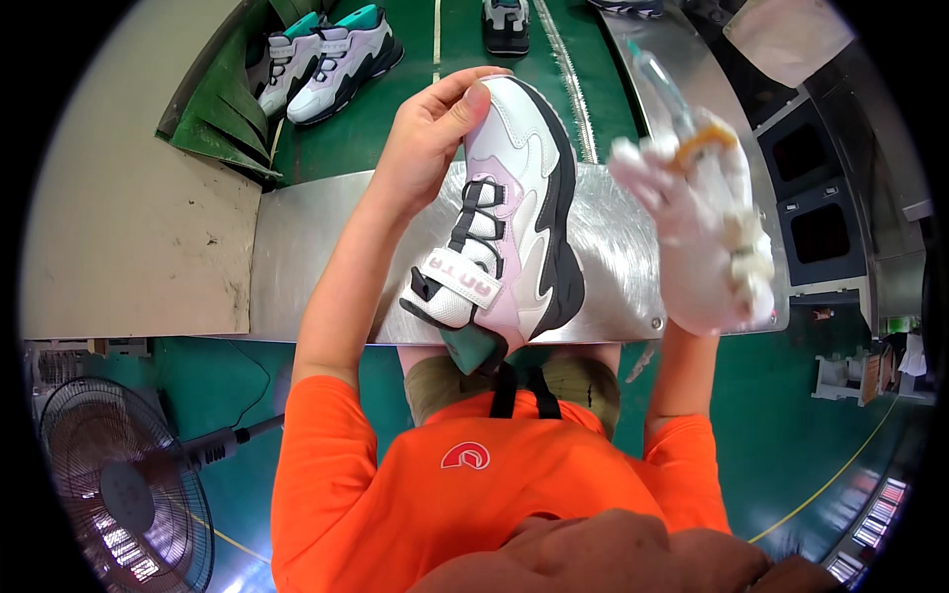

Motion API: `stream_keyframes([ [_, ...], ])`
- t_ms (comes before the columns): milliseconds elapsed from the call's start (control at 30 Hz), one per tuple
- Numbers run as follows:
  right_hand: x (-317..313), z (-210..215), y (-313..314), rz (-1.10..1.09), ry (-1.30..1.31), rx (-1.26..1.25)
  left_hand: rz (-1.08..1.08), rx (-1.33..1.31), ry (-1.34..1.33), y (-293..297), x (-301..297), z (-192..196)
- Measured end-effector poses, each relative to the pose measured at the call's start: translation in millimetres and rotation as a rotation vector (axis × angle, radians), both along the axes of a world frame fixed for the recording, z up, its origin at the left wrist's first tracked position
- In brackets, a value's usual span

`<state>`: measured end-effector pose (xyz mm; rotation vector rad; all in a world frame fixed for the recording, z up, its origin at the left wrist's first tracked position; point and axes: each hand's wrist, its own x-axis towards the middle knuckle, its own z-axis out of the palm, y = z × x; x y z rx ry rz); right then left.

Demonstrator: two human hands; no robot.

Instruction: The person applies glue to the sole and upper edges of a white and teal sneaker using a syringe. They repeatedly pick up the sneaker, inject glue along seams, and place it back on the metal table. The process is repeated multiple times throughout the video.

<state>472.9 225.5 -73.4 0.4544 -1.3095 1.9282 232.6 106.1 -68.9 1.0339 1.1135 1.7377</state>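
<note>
My left hand (443, 127) grips the toe of a sneaker (519, 222), thumb on the upper and fingers curled over the tip. The sneaker is white, lilac and black with dark elastic laces, a strap and a teal lining. Tilted, it hangs over the front of a metal ledge, its heel toward me. To its right is my raised right hand (704, 232), in a white glove and partly smeared by motion. That hand closes around a syringe-like tool (664, 91) with a clear barrel, a thin greenish tip and an orange part. The tool's tip points up and away from the sneaker.
A shiny metal ledge (618, 262) borders a green conveyor belt (395, 133). On the belt, a pair of similar sneakers (341, 61) stands near a green flap (213, 109), and another shoe (506, 27) lies farther off. A standing fan (129, 494) is at lower left.
</note>
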Motion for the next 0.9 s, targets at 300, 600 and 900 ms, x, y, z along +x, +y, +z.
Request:
stream_keyframes([
  [300, -47, 19, -47, -0.214, -0.032, -0.306, -0.022, 0.006, 0.038, 6, 9, 6],
  [600, -21, 55, -27, -0.734, -0.154, 0.129, -0.356, -0.016, 0.177, 46, 65, 41],
  [900, 33, 4, 7, -1.117, -0.256, -0.066, -0.121, -0.145, 0.884, 6, 115, 54],
])
